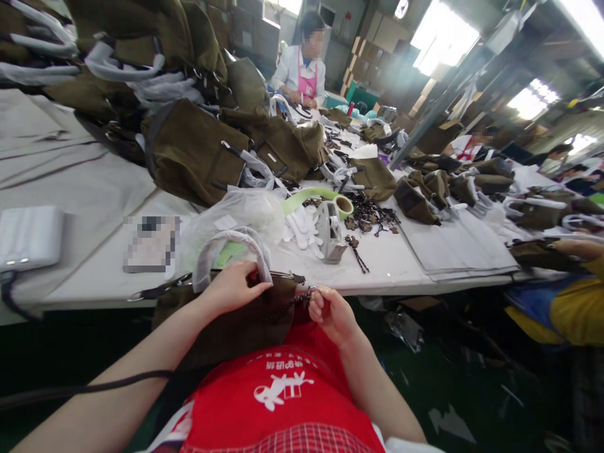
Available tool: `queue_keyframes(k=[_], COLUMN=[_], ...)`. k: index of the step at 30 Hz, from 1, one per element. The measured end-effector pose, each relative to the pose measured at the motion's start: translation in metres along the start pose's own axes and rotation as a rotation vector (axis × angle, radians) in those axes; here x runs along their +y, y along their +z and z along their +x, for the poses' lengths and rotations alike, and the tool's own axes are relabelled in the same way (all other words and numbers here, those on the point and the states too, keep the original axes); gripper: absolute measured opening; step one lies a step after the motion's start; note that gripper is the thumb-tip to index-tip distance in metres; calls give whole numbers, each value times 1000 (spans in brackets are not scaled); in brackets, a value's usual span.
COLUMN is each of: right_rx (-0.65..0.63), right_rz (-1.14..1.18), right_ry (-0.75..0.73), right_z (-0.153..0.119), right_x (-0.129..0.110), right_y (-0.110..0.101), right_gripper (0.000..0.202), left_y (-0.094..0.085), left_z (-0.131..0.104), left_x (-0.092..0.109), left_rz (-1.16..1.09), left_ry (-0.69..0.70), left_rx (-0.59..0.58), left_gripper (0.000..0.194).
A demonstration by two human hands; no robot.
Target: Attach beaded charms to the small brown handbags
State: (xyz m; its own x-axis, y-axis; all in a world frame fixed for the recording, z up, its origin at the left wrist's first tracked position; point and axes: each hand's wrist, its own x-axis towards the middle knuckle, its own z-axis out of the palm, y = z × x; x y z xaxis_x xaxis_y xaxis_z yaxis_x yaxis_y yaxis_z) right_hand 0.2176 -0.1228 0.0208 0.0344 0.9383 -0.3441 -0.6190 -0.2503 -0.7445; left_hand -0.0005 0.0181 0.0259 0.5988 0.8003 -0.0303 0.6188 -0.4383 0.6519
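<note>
While the left hand (233, 289) sits at the bag's (278, 308) top, the right hand (333, 311) pinches a cord (303, 299).
Bag's at the surface (387, 274) edge; right fingers are closed on the cord, left ones curl by the handle (204, 261), can't tell how firmly. I'd keep the bag steady and pinch close in.

Landmark: grey tape dispenser (331, 234), moderately lit, slightly soft. Window (446, 36) beyond dispenser, to right, was blown out, hazy glare spreading around it. Worktop (97, 277) left of dispenser was pale, softly shadowed. Olive bag (219, 333), nearer than dispenser and to left, read dark, folds faint. Floor (415, 390) below dispenser's right was dim. White box (31, 233), far left of dispenser, was blurred; wide-angle stretch marked edges farthest from dispenser.
</note>
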Motion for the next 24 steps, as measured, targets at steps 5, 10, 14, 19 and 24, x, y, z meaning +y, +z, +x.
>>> queue_keyframes(k=[5, 10, 14, 19, 24], right_rx=[-77, -247, -313, -325, -288], right_rz=[-26, -66, -118, -182, -143], right_ry=[76, 322, 422, 402, 446], right_z=[-1, -4, 4, 29, 43], right_x=[5, 16, 28, 35, 34], right_y=[11, 24, 39, 58, 62], right_gripper=[30, 29, 28, 27, 24], left_y=[7, -14, -24, -21, -18], left_z=[14, 22, 15, 1, -6], left_x=[-8, -18, -8, 8, 7], left_rz=[-455, -586, -536, -587, -587], left_ry=[-92, -191, -223, -275, -310], left_rx=[-67, 23, -49, -171, -103], left_gripper=[39, 47, 49, 53, 54])
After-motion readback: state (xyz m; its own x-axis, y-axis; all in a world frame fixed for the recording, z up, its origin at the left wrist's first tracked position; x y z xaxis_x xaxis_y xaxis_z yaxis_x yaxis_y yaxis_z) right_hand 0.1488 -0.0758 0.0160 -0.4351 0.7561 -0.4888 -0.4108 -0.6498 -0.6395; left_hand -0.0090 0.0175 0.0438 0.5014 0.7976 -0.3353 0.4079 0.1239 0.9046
